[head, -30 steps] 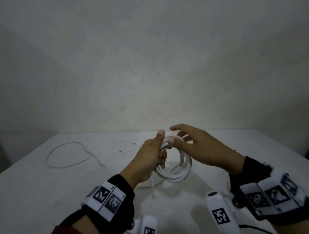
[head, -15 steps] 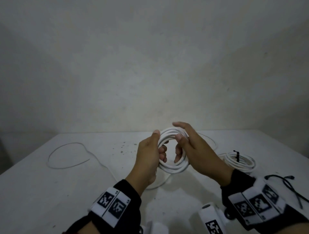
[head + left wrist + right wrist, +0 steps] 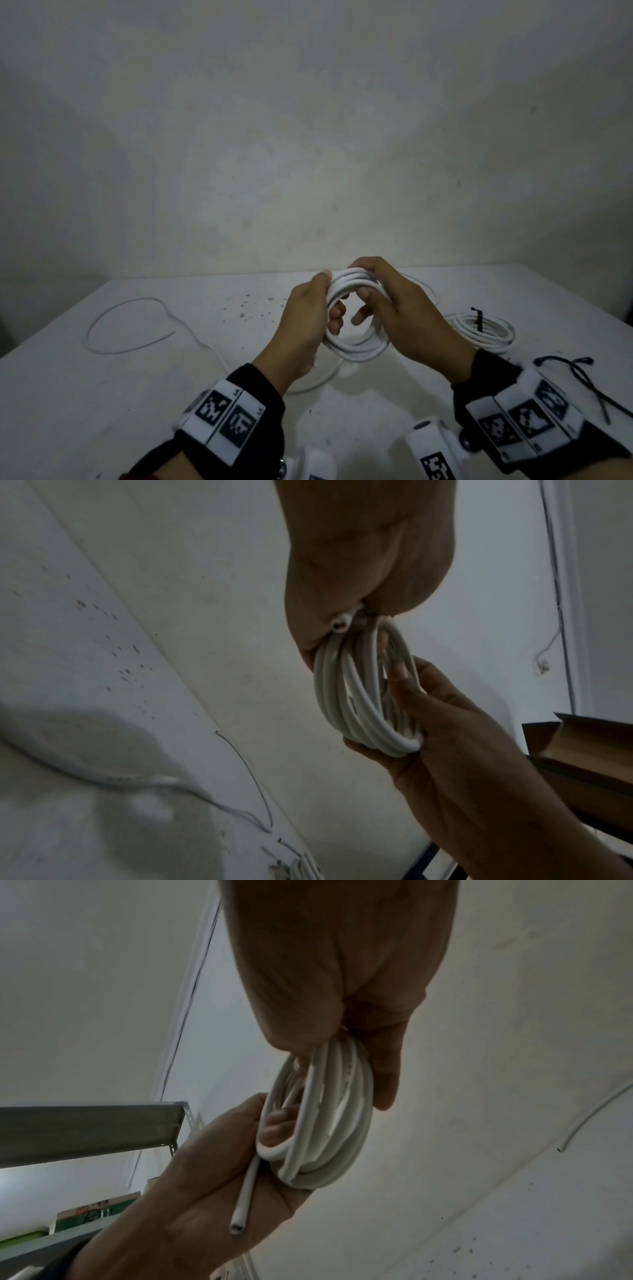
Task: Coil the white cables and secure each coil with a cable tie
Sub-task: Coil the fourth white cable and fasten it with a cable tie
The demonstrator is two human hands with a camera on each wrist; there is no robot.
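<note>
A white cable coil (image 3: 356, 346) is held upright above the white table (image 3: 102, 394). My left hand (image 3: 308, 318) grips its left side, fingers curled through the ring. My right hand (image 3: 387, 305) grips the right side, thumb inside the loop. In the left wrist view the coil (image 3: 356, 691) shows several turns and a cut end (image 3: 340, 624). In the right wrist view the coil (image 3: 325, 1123) has a free cut end (image 3: 238, 1229) lying across the left palm. A loose tail (image 3: 205, 342) runs left over the table. A tied white coil (image 3: 486, 332) with a black tie (image 3: 478, 317) lies at right.
Loose black cable ties (image 3: 589, 380) lie near the table's right edge. Dark specks (image 3: 246, 305) mark the table top left of the hands. A grey wall (image 3: 308, 137) stands behind the table. A metal shelf (image 3: 85, 1126) shows in the right wrist view.
My right hand went from open beside the coil to gripping its right side. The coil rose and tilted upright between both hands. The view shifted, bringing the tied coil and black ties into sight.
</note>
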